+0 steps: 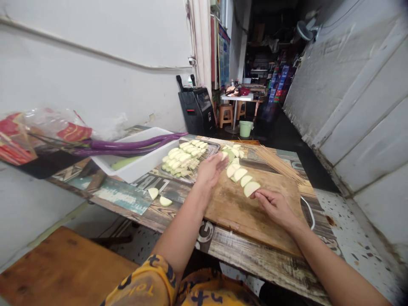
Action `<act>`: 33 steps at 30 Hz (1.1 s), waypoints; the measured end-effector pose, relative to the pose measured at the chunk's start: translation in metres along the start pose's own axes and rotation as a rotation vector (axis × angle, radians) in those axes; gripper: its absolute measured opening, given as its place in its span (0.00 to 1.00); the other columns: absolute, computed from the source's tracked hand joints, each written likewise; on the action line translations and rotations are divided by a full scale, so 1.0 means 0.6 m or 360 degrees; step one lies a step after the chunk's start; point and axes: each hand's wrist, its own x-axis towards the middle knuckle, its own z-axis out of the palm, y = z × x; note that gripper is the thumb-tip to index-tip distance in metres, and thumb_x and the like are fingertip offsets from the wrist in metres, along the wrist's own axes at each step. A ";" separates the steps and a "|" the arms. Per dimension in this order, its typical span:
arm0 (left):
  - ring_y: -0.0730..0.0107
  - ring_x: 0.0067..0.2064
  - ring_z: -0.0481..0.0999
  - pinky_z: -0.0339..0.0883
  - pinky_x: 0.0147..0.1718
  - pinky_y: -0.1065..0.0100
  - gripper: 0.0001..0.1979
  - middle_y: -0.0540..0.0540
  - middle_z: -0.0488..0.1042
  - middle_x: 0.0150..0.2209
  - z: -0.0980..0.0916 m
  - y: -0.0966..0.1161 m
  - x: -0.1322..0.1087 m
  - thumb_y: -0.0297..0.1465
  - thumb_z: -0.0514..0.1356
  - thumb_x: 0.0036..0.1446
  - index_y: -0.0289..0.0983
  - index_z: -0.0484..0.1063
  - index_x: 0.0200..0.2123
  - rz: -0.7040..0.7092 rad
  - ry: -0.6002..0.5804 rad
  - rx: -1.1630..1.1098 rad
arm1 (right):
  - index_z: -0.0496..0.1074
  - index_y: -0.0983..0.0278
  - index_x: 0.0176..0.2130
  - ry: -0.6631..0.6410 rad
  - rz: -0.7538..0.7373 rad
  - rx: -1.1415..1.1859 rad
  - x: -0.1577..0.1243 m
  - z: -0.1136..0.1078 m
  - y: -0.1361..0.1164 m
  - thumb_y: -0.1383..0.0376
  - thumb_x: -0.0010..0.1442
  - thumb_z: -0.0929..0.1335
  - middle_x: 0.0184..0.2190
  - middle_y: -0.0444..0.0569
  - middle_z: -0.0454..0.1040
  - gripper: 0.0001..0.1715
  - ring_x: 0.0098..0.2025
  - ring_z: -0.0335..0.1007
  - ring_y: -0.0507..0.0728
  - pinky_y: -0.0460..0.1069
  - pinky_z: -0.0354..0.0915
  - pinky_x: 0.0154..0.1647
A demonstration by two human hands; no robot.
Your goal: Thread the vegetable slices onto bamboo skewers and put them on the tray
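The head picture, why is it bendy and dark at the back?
In the head view, a line along the left wall curves, likely from a wide lens; also in the head view, the stacked boxes sit in gloom, while the cutting board and right hand are well lit.

Half-moon slices (251,188), row of several: pale flesh, thin green rind, cut faces showing, partly overlapping; row slants over the cutting board (258,221), near-end slice pinched in right grip (256,195); whether threaded, cannot tell. Separate pale slice (225,155) held in left grip (210,171), near row's far end, partly hidden there
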 end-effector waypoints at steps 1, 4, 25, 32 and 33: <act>0.74 0.31 0.76 0.69 0.39 0.70 0.05 0.43 0.76 0.29 0.001 0.000 -0.001 0.24 0.61 0.50 0.30 0.70 0.33 0.0012 0.0013 0.0012 | 0.71 0.64 0.32 -0.0013 0.0013 0.0007 0.000 0.000 -0.002 0.56 0.60 0.60 0.16 0.40 0.55 0.17 0.18 0.50 0.49 0.45 0.48 0.19; 0.74 0.30 0.76 0.69 0.39 0.68 0.08 0.43 0.76 0.29 0.003 -0.001 -0.001 0.25 0.63 0.48 0.30 0.71 0.34 0.0049 0.0022 0.0063 | 0.70 0.64 0.32 -0.0047 0.0030 -0.0010 -0.001 -0.002 -0.009 0.56 0.60 0.60 0.16 0.40 0.55 0.17 0.18 0.50 0.49 0.45 0.48 0.19; 0.73 0.29 0.77 0.69 0.36 0.70 0.07 0.45 0.76 0.26 0.004 -0.013 -0.006 0.25 0.64 0.44 0.32 0.67 0.26 -0.0003 -0.0013 0.0103 | 0.69 0.66 0.31 -0.0055 0.0033 -0.0106 -0.003 -0.001 -0.019 0.58 0.59 0.59 0.16 0.40 0.56 0.18 0.18 0.49 0.49 0.45 0.47 0.20; 0.72 0.30 0.77 0.69 0.36 0.69 0.08 0.46 0.76 0.25 0.007 -0.022 -0.007 0.25 0.65 0.41 0.32 0.69 0.25 0.0031 0.0037 0.0081 | 0.69 0.66 0.31 -0.0032 0.0050 -0.0107 -0.003 0.003 -0.019 0.57 0.59 0.58 0.16 0.40 0.54 0.18 0.18 0.48 0.49 0.45 0.46 0.19; 0.71 0.30 0.77 0.69 0.35 0.69 0.08 0.46 0.76 0.25 0.008 -0.023 -0.007 0.25 0.65 0.40 0.32 0.69 0.25 0.0033 0.0035 0.0076 | 0.69 0.66 0.31 -0.0032 0.0050 -0.0104 -0.003 0.004 -0.019 0.57 0.59 0.58 0.16 0.40 0.54 0.18 0.18 0.48 0.49 0.45 0.46 0.19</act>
